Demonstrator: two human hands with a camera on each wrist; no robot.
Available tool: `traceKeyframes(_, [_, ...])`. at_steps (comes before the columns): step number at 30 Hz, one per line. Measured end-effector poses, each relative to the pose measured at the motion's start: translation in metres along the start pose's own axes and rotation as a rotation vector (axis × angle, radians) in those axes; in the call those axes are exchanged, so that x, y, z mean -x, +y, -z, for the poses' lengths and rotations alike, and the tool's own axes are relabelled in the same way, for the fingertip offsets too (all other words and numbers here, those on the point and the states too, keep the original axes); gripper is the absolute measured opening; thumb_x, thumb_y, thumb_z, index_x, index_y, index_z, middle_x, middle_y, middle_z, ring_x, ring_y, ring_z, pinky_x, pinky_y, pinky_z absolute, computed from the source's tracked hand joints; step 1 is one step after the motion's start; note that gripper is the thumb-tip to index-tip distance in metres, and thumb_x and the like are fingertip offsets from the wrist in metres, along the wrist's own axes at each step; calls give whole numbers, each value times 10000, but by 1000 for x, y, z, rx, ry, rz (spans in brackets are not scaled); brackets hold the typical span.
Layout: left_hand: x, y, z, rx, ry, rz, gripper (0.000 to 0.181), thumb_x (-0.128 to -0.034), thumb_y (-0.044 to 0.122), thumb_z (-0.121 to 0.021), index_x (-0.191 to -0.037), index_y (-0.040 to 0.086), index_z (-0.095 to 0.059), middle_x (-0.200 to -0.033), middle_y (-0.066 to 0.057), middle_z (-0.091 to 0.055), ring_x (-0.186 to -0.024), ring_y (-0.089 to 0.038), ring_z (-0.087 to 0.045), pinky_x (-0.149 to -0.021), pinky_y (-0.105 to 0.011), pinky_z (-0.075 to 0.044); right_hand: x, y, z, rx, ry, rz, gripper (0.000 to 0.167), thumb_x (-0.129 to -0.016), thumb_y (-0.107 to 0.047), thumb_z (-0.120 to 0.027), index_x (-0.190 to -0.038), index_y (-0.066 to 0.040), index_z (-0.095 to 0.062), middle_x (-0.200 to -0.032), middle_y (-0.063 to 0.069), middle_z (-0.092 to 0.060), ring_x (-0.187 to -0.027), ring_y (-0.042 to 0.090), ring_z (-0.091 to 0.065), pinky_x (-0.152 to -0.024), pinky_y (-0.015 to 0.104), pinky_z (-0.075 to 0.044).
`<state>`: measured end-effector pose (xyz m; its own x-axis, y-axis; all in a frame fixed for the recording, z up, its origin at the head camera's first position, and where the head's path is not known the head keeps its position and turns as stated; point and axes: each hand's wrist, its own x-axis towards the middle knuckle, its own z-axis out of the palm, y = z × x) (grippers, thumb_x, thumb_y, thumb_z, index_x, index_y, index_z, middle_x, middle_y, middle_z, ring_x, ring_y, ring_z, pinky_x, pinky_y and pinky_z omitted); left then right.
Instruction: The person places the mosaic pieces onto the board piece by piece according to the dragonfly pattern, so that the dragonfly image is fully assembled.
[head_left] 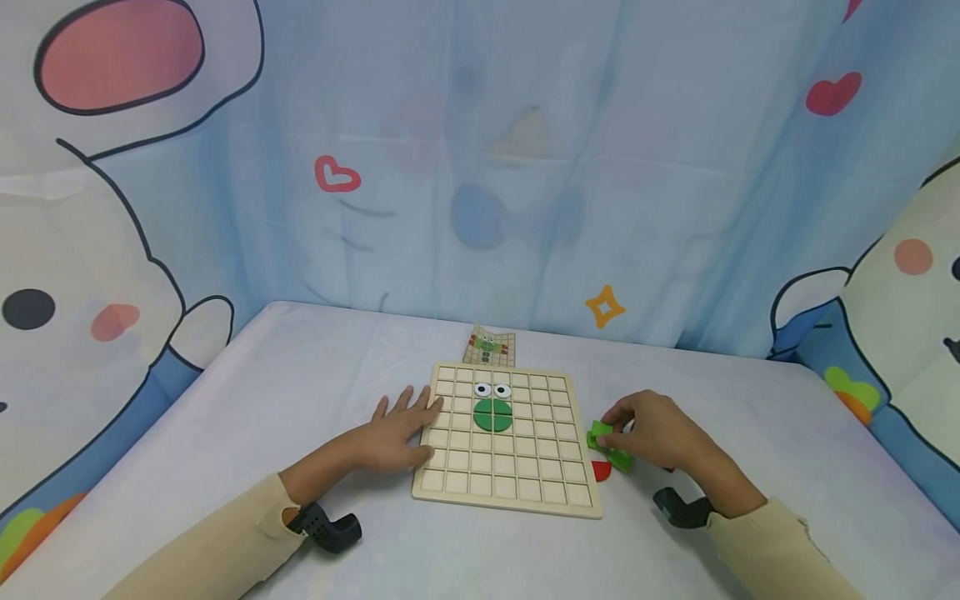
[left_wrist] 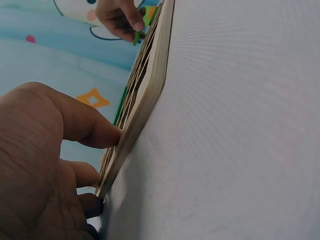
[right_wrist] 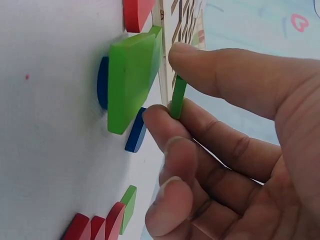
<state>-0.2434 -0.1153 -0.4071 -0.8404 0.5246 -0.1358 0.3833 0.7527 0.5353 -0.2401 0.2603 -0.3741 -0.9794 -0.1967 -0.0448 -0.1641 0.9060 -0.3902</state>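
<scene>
A wooden grid board (head_left: 506, 505) lies on the table, with two round eye pieces (head_left: 483, 390) and a green disc made of quarter pieces (head_left: 492, 415) in its upper middle. My left hand (head_left: 393, 435) rests at the board's left side, fingers spread, thumb touching the rim in the left wrist view. Just right of the board, my right hand (head_left: 660, 432) pinches a small green tile (right_wrist: 178, 97) between thumb and fingers. Beneath that hand lies a larger light green piece (right_wrist: 131, 82), with blue pieces (right_wrist: 135, 131) beside and under it.
A small pattern card (head_left: 489, 347) stands or lies behind the board. A red piece (head_left: 602, 471) sits by the board's right edge. Several red pieces (right_wrist: 115, 221) and another green one (right_wrist: 128, 209) lie farther off in the right wrist view. A patterned curtain (head_left: 645, 208) hangs behind the table.
</scene>
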Motion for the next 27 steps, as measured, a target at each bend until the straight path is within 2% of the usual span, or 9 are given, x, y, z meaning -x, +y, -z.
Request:
traceKeyframes(8, [0, 1, 1, -1, -3, 1, 710, -954, 266, -517, -1572, 79, -221, -1655, -164, -54, -1535, -368, 61, -1200, -604, 65, 2, -1, 0, -23, 24, -3, 294, -799, -252, -799, -1009, -54, -743, -786, -5, -637, -559, 121, -534, -475, 307, -448])
traceKeyframes(21, [-2, 1, -1, 0, -5, -1, 716, -950, 265, -516, -1574, 82, -216, -1656, -162, -53, -1535, -366, 62, -1200, -604, 63, 4, -4, 2, -11, 64, 20, 282, -806, -223, -795, -1018, -40, -755, -773, -7, -612, -673, 131, -511, -542, 261, -417])
traceKeyframes(27, [-1, 1, 0, -3, -6, 6, 717, -947, 257, -518, -1574, 83, -217, -1657, -161, -49, -1536, -365, 61, -1199, -607, 61, 2, -10, -2, -78, 61, 59, 278, -817, -209, -786, -1036, -41, -753, -771, -7, -605, -696, 135, -511, -553, 245, -420])
